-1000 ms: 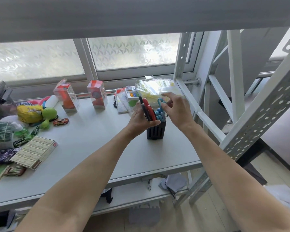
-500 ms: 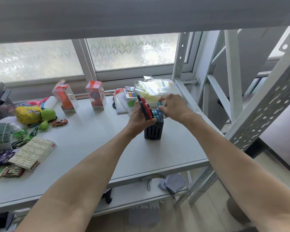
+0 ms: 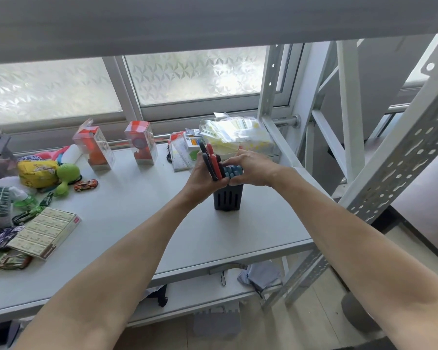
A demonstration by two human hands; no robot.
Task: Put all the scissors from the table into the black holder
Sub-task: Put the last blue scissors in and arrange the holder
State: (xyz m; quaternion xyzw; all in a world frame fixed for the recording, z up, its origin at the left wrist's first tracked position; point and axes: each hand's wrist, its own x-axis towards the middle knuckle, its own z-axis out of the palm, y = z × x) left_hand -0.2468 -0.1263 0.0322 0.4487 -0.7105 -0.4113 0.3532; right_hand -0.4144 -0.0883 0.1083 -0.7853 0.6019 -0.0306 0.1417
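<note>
The white table (image 3: 137,223) carries the black holder (image 3: 228,199), a slotted upright box standing toward the table's right end, and everything else is placed around that holder. Both hands meet at its top: the left hand (image 3: 201,176) comes in from the holder's left side, fingers curled closed around red-and-black scissors (image 3: 212,161) whose handles stick up above the holder's rim, while the right hand (image 3: 250,170) lies over the holder's right side, fingers bent down and pressing on the blue scissor handles (image 3: 232,171) already seated inside; whether those fingers actually pinch them cannot be told. The red pair stands nearly upright, just left of the blue handles and touching the holder's top. Directly behind the holder sits a clear bag of yellow packets (image 3: 234,136), partly hidden by the hands. Farther left of the holder stand two clear boxes with red toys (image 3: 139,142), then a toy car (image 3: 86,184), a green round toy (image 3: 67,173), a yellow pouch (image 3: 37,171) and a flat printed box (image 3: 44,229).
</note>
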